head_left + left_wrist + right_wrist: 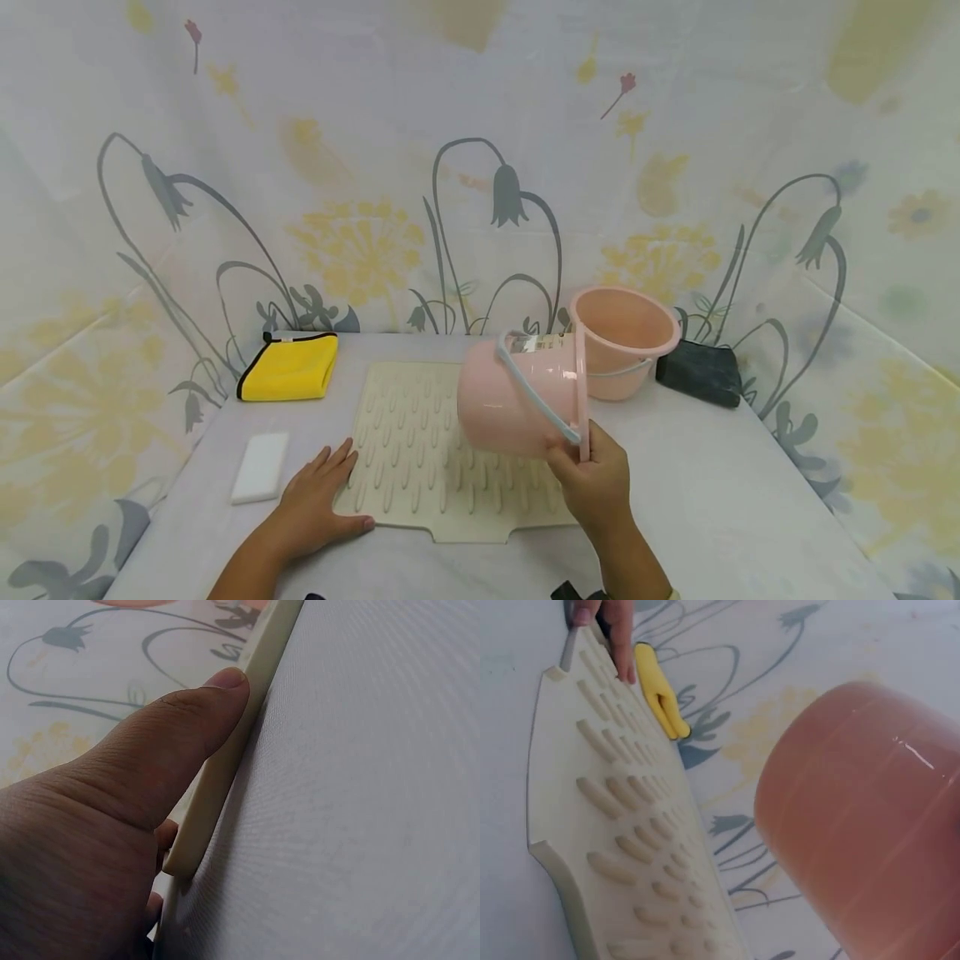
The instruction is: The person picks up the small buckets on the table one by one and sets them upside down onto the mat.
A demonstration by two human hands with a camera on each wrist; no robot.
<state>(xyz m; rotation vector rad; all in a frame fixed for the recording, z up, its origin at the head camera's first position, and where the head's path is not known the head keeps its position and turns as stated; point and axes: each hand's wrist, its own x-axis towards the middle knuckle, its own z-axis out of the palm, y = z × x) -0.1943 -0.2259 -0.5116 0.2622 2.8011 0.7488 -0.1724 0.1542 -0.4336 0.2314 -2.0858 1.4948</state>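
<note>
In the head view my right hand [596,483] grips the rim of a pink bucket [510,400]. The bucket is tipped on its side above a cream ridged mat [420,467], its mouth facing right and its pale blue handle [536,396] hanging across the side. The right wrist view shows the bucket's base and wall [862,825] apart from the mat. At the mat's near left corner rests my left hand [315,504], fingers spread along the left edge. In the left wrist view its thumb [187,720] touches the mat's front edge [217,787].
A second pink bucket [622,342] stands upright at the back right, beside a dark pouch [699,372]. At the back left lies a folded yellow cloth [291,368] with black trim. A white sponge-like block [260,467] sits left of the mat. Flower-patterned sheeting [360,167] surrounds the table.
</note>
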